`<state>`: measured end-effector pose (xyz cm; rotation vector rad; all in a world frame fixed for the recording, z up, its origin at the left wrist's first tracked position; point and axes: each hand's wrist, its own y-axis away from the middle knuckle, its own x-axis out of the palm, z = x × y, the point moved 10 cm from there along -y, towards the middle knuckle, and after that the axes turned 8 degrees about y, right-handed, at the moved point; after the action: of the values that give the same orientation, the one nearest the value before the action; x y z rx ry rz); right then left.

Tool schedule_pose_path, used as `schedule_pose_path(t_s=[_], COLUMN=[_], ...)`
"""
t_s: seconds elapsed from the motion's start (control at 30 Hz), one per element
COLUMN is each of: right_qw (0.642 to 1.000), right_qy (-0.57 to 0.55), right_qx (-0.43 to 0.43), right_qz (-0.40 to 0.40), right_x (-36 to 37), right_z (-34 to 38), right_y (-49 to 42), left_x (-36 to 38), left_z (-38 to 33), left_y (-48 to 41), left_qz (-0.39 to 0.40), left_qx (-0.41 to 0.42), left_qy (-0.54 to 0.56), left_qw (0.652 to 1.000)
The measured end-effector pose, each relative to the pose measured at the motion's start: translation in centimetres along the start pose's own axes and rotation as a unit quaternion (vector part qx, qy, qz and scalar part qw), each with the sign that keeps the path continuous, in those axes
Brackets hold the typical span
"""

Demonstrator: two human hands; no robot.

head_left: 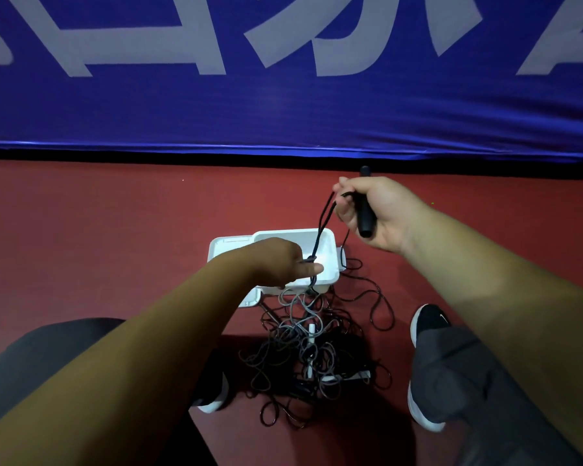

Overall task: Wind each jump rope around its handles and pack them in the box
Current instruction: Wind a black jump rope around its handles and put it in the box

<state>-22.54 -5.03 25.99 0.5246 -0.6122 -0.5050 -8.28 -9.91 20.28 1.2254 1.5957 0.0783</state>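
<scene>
At the left, the person's left knee [41, 358], in dark trousers, filled the lower corner, and the left arm reached forward from there over the red floor [98, 247]. The left hand [280, 260] hung above the white box [329, 260], which stood open on the floor with its lid [226, 247] lying flat beside it on the left. The fingers of this hand were closed together and pinched the black rope [322, 230] just over the box; the thumb pointed to the right under the cord.

From that pinch two strands of the black rope went up and to the right, close together, to the right hand [374, 210]. Below the box, between the two feet, lay a tangled heap of ropes [303, 348], grey and black cords mixed, with some white handles [312, 331] inside the heap. One loose black loop lay on the floor to the right of the heap, near the right shoe [429, 319].

The right hand was raised higher than the left one and well apart from it. Its fingers were wrapped firmly around a black handle [365, 220], which stood almost upright, with both ends showing above and below the fist. Whether a second handle was in the same grip, I could not tell. Behind everything, a blue banner [283, 105] with big pale letters ran along the far edge of the floor.
</scene>
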Motion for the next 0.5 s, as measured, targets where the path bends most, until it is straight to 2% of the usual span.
schedule_pose_path(t_s=[0.13,0.27,0.4,0.5], right_qw=[0.997,0.993,0.985,0.982], right_qy=[-0.045,-0.08,-0.164,-0.175], right_qx=[0.032,0.03,-0.025,-0.055], right_qz=[0.051,0.086,0.05,0.039], right_x=[1.5,2.2,1.1,0.1], right_z=[-0.5,0.1,1.7,2.6], right_y=[0.6,1.2,0.8,0.3], left_x=[-1.1,-0.3,0.0,-0.3], left_z=[-0.1,-1.7,-2.3,-2.6], left_y=[-0.4,-0.4,-0.5,-0.2], left_qz=[-0.087,-0.04,-0.024,-0.022], left_qx=[0.016,0.072,0.071,0.071], left_qy=[0.007,0.08,0.094,0.226], left_qw=[0.996,0.993,0.993,0.971])
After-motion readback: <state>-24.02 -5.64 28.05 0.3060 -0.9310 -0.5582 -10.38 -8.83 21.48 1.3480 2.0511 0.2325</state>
